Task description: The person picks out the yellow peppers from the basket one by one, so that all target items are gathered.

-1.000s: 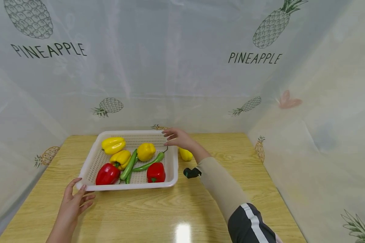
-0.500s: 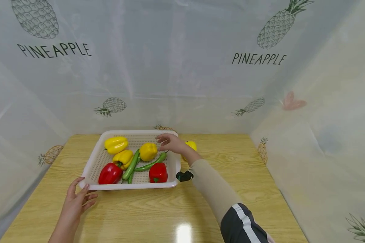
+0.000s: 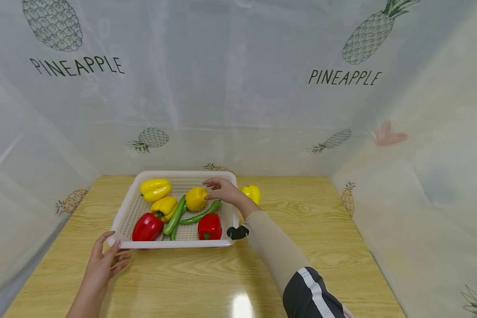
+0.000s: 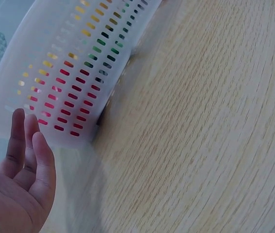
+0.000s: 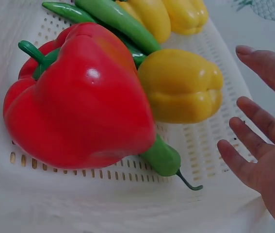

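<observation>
A white plastic basket (image 3: pixel 124 216) stands on the table. My left hand (image 3: pixel 101 260) touches its near left corner; in the left wrist view, several of that hand's fingers (image 4: pixel 44 162) are extended beside the perforated wall. My right hand (image 3: pixel 225 192) is over the basket's right part, fingers spread with nothing held. Its fingertips are nearest a yellow bell pepper (image 5: pixel 181 86); the right wrist view shows a gap between them. Near my right wrist lie a red bell pepper (image 5: pixel 79 99) and a green chili pepper (image 5: pixel 162 158), partly hidden by the red one.
Farther left in the basket are two yellow bell peppers (image 3: pixel 156 190), another red bell pepper (image 3: pixel 147 227) and more green chili peppers (image 3: pixel 175 215). One yellow bell pepper (image 3: pixel 251 193) lies outside, beyond the right rim. A pineapple-print sheet (image 3: pixel 238 101) hangs behind the table (image 3: pixel 302 221).
My right hand has moved left and slightly down, from the basket's right rim to beside the yellow bell pepper inside. The outside yellow pepper shows more. My left hand stays at the corner.
</observation>
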`<state>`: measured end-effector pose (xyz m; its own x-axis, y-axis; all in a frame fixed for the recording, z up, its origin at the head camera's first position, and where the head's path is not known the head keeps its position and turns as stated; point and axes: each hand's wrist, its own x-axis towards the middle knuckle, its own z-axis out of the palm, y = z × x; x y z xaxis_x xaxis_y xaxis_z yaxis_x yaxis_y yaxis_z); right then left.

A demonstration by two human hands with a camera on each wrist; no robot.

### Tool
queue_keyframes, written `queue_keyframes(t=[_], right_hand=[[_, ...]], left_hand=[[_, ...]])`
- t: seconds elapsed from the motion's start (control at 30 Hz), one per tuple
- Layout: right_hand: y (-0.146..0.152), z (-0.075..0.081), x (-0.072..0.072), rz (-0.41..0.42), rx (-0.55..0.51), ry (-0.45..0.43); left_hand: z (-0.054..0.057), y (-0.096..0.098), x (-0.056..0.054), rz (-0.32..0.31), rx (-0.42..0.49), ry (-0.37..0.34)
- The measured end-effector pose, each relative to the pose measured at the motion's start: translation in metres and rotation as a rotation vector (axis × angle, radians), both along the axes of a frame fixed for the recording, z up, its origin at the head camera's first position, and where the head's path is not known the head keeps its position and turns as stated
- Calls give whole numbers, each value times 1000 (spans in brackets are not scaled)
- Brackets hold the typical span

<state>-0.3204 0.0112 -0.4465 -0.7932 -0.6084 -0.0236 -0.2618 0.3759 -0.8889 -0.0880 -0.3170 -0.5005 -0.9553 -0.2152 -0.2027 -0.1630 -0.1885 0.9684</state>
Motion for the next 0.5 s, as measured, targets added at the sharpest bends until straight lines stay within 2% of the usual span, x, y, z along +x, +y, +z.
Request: queue_keyframes(t=[0.2, 0.5], right_hand=[[-6, -5, -4, -32, 19, -22], [-16, -13, -11, -35, 36, -45]], left_hand=[[1, 0, -1, 9, -1, -25], [4, 2, -1, 18, -7, -50]])
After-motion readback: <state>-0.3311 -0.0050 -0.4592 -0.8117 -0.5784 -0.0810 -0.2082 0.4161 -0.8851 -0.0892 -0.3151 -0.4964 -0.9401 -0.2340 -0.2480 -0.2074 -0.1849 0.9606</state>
